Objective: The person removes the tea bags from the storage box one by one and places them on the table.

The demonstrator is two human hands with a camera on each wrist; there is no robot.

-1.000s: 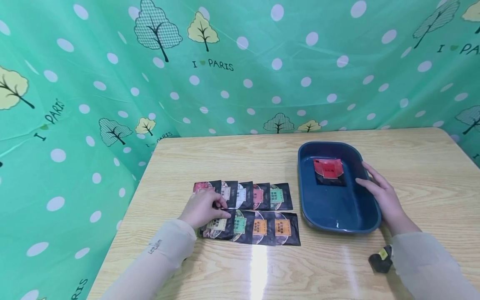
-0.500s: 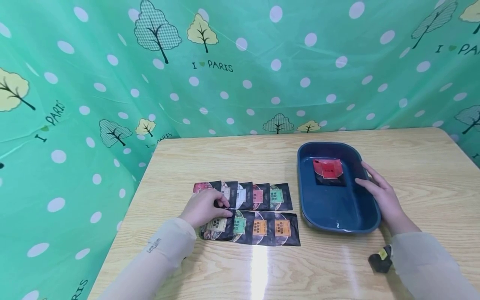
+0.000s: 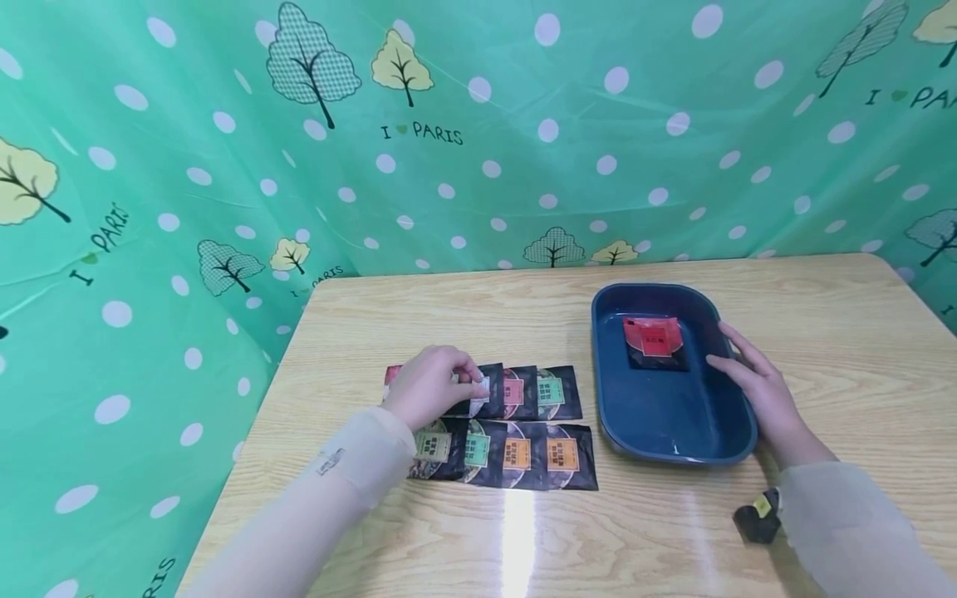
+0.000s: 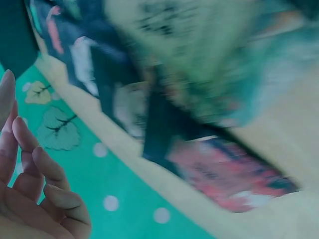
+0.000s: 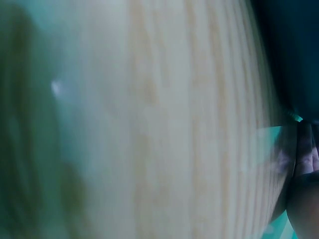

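Observation:
My left hand (image 3: pixel 432 385) is over the back row of dark tea sachets, fingertips overlapping a white-label sachet (image 3: pixel 493 407) in the head view. Its fingers (image 4: pixel 52 172) are loosely bent with nothing between them in the left wrist view. A pink sachet (image 4: pixel 219 174) lies partly under that hand. The front row starts with a pale-green-label sachet (image 3: pixel 434 448). My right hand (image 3: pixel 763 399) grips the right wall of a dark blue tub (image 3: pixel 673 458), one digit inside the rim. A red-and-black sachet (image 3: pixel 655 342) lies inside the tub.
More sachets in the front row include an orange-label one (image 3: pixel 564 455); a green-label sachet (image 3: pixel 551 392) ends the back row. A small black object (image 3: pixel 757 522) with a yellow patch is by the right sleeve. A green patterned curtain (image 3: pixel 478 199) hangs behind the wooden table (image 3: pixel 643 531).
My left hand has moved right and slightly back, from the left end of the rows to the white-label sachet. My right hand stays at the tub.

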